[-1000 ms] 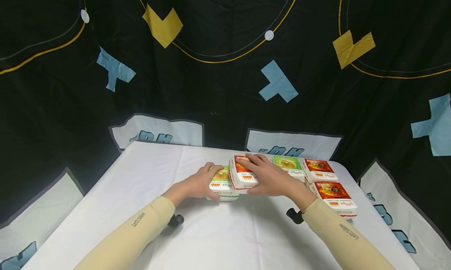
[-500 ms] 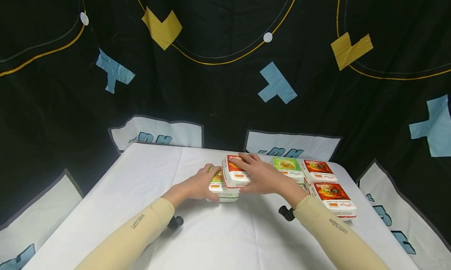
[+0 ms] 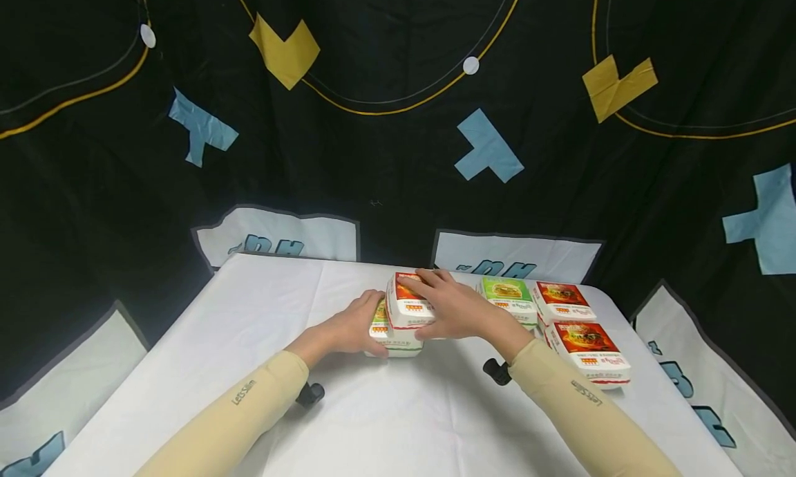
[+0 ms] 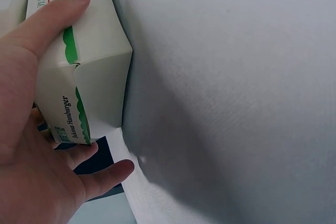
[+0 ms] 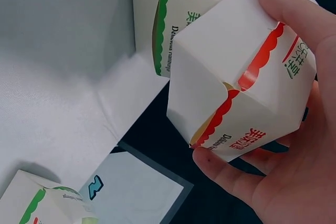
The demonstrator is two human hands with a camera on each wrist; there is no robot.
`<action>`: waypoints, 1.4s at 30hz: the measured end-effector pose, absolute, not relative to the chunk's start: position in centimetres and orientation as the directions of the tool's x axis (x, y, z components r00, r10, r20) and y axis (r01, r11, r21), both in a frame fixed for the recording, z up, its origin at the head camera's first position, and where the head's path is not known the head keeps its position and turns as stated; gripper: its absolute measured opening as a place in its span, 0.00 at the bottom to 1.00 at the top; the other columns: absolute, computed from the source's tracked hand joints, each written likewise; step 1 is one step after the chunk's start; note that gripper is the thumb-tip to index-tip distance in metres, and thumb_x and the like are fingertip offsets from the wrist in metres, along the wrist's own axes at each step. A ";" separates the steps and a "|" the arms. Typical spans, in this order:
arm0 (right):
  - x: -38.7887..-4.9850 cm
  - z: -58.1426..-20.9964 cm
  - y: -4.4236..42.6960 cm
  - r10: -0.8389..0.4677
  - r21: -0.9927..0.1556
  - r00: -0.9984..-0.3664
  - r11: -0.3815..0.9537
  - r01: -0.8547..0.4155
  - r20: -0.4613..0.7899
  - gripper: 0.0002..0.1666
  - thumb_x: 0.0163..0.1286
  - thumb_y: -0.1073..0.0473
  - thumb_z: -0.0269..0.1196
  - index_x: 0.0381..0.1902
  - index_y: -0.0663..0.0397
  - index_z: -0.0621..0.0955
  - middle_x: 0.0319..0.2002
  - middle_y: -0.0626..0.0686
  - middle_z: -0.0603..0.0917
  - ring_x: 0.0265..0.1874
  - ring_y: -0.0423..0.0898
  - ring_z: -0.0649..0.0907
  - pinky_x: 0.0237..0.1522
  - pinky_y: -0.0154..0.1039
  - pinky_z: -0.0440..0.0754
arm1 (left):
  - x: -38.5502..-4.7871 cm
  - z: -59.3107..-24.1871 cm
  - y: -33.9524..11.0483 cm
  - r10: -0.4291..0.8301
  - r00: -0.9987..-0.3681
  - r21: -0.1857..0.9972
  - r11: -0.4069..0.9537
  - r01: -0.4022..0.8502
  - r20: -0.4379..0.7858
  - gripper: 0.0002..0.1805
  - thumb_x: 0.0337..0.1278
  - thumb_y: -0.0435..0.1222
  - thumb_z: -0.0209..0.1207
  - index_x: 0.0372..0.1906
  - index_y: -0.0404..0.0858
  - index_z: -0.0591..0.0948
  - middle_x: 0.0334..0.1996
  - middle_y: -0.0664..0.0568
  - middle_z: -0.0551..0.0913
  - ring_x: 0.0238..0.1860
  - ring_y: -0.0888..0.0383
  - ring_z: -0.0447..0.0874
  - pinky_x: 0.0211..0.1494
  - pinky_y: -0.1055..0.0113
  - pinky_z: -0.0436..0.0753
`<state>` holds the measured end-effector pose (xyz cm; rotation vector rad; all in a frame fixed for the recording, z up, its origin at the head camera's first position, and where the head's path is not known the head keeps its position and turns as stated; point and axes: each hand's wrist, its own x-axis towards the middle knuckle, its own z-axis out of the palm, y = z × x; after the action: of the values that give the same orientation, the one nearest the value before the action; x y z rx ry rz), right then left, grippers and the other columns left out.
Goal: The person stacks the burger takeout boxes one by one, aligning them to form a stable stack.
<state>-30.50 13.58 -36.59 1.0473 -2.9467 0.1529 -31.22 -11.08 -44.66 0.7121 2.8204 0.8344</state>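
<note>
A white hamburger box with green trim [image 3: 398, 345] stands on the table, and my left hand [image 3: 348, 325] grips its left side. The thumb lies across the front of that box [image 4: 94, 40] in the left wrist view. My right hand [image 3: 457, 307] holds a hamburger box with a red lid picture [image 3: 410, 314], thumb and fingers on opposite sides. This red-trimmed box [image 5: 226, 66] is tilted in the right wrist view. It overlaps the top of the green-trimmed box; whether the two touch I cannot tell.
To the right stand a green-lidded hamburger box [image 3: 508, 297] and two red-lidded boxes, one behind [image 3: 562, 301] and one in front [image 3: 589, 349]. A white cloth covers the table [image 3: 398, 422]. A black curtain [image 3: 385, 173] hangs behind it.
My right hand has carried the red-trimmed box leftward, from the green-trimmed box's right side to over its top. My left hand has stayed nearly in place.
</note>
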 end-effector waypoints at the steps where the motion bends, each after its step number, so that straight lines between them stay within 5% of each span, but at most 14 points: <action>1: -30.5 -36.6 13.5 -0.629 -0.085 -0.776 0.772 -0.630 0.043 0.59 0.55 0.33 0.73 0.79 0.21 0.55 0.79 0.51 0.58 0.72 0.55 0.62 0.53 0.51 0.82 | -31.2 -44.7 -11.1 0.468 -0.884 0.543 0.736 0.404 0.022 0.61 0.37 0.50 0.80 0.75 0.43 0.56 0.69 0.54 0.63 0.64 0.57 0.65 0.71 0.58 0.70; 13: -30.7 -36.7 12.8 -0.654 -0.089 -0.752 0.747 -0.659 0.081 0.58 0.53 0.33 0.75 0.77 0.30 0.60 0.76 0.46 0.62 0.66 0.50 0.66 0.51 0.42 0.82 | -31.3 -44.8 -11.1 0.481 -0.875 0.608 0.681 0.408 0.047 0.59 0.34 0.48 0.81 0.72 0.43 0.58 0.65 0.54 0.64 0.61 0.58 0.65 0.70 0.57 0.71; 28: -30.7 -36.2 12.5 -0.640 -0.089 -0.768 0.764 -0.639 0.020 0.60 0.51 0.31 0.75 0.78 0.26 0.59 0.77 0.46 0.60 0.68 0.50 0.65 0.51 0.45 0.82 | -31.3 -44.7 -11.4 0.504 -0.863 0.660 0.635 0.402 0.041 0.57 0.43 0.46 0.77 0.77 0.44 0.55 0.77 0.50 0.52 0.75 0.53 0.57 0.76 0.52 0.64; 42: -30.4 -35.3 13.0 -0.618 -0.120 -0.783 0.784 -0.609 -0.071 0.58 0.55 0.38 0.75 0.78 0.21 0.56 0.79 0.48 0.57 0.73 0.52 0.61 0.56 0.50 0.80 | -31.2 -44.5 -11.8 0.455 -0.890 0.659 0.660 0.362 0.033 0.56 0.36 0.48 0.80 0.73 0.44 0.62 0.67 0.50 0.66 0.59 0.57 0.70 0.67 0.57 0.74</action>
<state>-30.37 13.05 -35.29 1.0581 -3.0674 0.1472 -31.21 -11.76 -44.48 0.6772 2.7381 1.0428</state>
